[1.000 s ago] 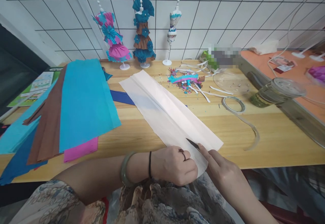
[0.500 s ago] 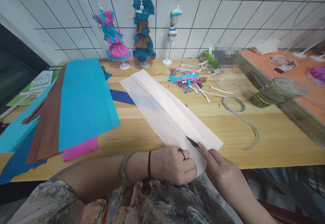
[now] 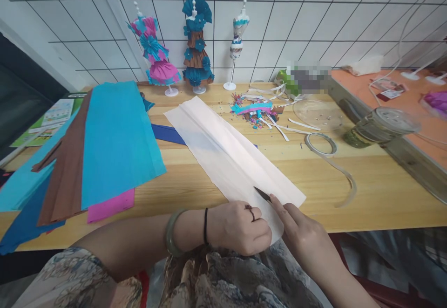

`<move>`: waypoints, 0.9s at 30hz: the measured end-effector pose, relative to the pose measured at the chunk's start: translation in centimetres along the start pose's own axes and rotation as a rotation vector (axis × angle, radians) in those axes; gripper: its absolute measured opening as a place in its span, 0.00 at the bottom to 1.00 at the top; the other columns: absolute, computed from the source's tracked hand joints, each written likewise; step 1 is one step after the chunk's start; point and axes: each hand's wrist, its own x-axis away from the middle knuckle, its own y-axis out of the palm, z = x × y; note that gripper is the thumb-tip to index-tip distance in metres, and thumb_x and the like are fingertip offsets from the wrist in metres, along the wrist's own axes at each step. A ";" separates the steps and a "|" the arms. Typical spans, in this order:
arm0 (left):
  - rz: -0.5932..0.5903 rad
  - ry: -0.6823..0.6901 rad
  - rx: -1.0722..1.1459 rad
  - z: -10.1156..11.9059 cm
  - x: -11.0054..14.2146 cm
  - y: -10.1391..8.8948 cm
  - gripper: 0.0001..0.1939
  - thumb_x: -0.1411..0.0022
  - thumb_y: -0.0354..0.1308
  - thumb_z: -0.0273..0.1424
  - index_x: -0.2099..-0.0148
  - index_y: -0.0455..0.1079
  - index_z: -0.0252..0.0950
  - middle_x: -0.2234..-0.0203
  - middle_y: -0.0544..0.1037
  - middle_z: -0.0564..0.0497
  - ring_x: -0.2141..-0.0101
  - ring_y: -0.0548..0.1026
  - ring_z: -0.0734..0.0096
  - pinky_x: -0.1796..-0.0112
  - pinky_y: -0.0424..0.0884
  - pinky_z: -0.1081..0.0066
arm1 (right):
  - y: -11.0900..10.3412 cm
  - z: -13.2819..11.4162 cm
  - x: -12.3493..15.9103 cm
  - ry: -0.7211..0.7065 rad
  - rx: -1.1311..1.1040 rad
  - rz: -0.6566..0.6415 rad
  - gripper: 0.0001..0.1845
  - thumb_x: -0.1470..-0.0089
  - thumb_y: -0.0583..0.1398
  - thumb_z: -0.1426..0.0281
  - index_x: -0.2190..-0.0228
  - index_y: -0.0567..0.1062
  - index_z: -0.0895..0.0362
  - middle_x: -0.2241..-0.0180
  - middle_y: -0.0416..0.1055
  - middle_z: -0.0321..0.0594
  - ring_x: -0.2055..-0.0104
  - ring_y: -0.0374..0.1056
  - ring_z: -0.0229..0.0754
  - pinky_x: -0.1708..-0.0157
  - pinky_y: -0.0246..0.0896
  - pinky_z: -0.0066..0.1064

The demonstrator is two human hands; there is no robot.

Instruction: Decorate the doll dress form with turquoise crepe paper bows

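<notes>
A long sheet of white crepe paper [image 3: 223,145] lies aslant on the table, its near end bent over the front edge. My left hand [image 3: 240,229] is closed on that near end, fingers curled under. In my right hand [image 3: 303,233] is a pair of scissors [image 3: 262,194]; only a dark pointed blade shows, lying over the paper and pointing up-left. The handles are hidden in my fingers. Both hands are close together at the table edge, with a narrow strip of paper between them.
Blue, brown and pink crepe paper [image 3: 118,149] is stacked at left. Three small dress forms [image 3: 198,51] stand along the tiled wall. Coloured scraps [image 3: 256,110], a tape roll [image 3: 321,144] and a clear plastic jar [image 3: 380,124] are at right. A dark blue strip [image 3: 167,134] runs beneath the white sheet.
The scissors and my right hand have shifted very slightly to the left over the paper. My left hand stays almost where it was.
</notes>
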 end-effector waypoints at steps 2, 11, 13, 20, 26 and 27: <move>-0.002 0.003 -0.002 0.0 0.0 0.0 0.06 0.44 0.49 0.26 0.71 0.66 0.32 0.80 0.61 0.53 0.78 0.63 0.72 0.82 0.53 0.70 | 0.0 0.0 0.0 0.000 0.003 -0.001 0.35 0.51 0.46 0.82 0.41 0.45 0.64 0.72 0.64 0.41 0.81 0.62 0.39 0.84 0.60 0.29; 0.018 0.004 0.000 0.0 0.0 0.0 0.07 0.44 0.49 0.26 0.71 0.67 0.32 0.80 0.60 0.53 0.79 0.62 0.73 0.83 0.52 0.70 | -0.2 -0.1 -0.2 -0.001 -0.024 0.006 0.35 0.50 0.45 0.81 0.41 0.42 0.63 0.73 0.64 0.41 0.81 0.63 0.39 0.84 0.60 0.29; 0.019 0.005 0.003 0.0 0.0 0.0 0.07 0.44 0.49 0.26 0.71 0.67 0.32 0.80 0.60 0.53 0.79 0.62 0.73 0.83 0.52 0.70 | -0.2 -0.1 -0.2 -0.001 -0.033 0.007 0.35 0.50 0.45 0.82 0.40 0.41 0.62 0.73 0.64 0.41 0.81 0.63 0.39 0.84 0.61 0.29; 0.018 0.008 0.004 0.0 0.1 0.0 0.07 0.44 0.49 0.26 0.71 0.66 0.32 0.80 0.60 0.53 0.79 0.62 0.73 0.83 0.52 0.71 | -0.3 0.0 -0.3 -0.002 -0.070 0.011 0.34 0.48 0.44 0.81 0.40 0.41 0.62 0.73 0.65 0.41 0.80 0.64 0.40 0.84 0.62 0.30; 0.006 0.009 0.004 0.0 0.1 0.0 0.07 0.43 0.48 0.25 0.71 0.66 0.33 0.80 0.59 0.53 0.78 0.62 0.73 0.83 0.53 0.71 | -0.3 0.0 -0.3 -0.003 -0.064 0.015 0.34 0.48 0.44 0.81 0.40 0.42 0.62 0.72 0.65 0.42 0.80 0.64 0.40 0.84 0.62 0.30; 0.008 0.011 0.002 0.0 0.1 0.0 0.07 0.43 0.48 0.25 0.71 0.66 0.33 0.80 0.59 0.53 0.78 0.62 0.73 0.83 0.53 0.71 | -0.3 0.0 -0.3 -0.003 -0.069 0.013 0.34 0.48 0.44 0.81 0.40 0.42 0.62 0.72 0.65 0.42 0.79 0.64 0.40 0.84 0.62 0.30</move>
